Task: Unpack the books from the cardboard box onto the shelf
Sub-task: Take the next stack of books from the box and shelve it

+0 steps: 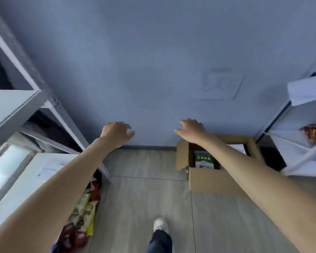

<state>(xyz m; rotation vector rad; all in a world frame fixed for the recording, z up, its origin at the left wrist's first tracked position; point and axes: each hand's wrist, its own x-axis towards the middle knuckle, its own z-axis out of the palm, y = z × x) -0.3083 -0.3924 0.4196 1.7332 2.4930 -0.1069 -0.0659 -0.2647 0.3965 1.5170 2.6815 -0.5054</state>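
Here, brown corrugated cardboard box (pixel 211 177) at lower right of the frame on pale wood-grain floor (pixel 144 198), flaps open, glossy green-covered book (pixel 205 159) flat inside, left hand (pixel 117 132) and right hand (pixel 191 129) empty, fingers loosely spread, grey metal shelf (pixel 16 105) at left.

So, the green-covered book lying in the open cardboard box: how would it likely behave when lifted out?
The green book lies flat and looks thin, so it is probably light and may flex slightly. Its cover seems glossy, so possibly a little slippery. The cardboard box walls sit close around it, so getting fingers under an edge could be awkward.
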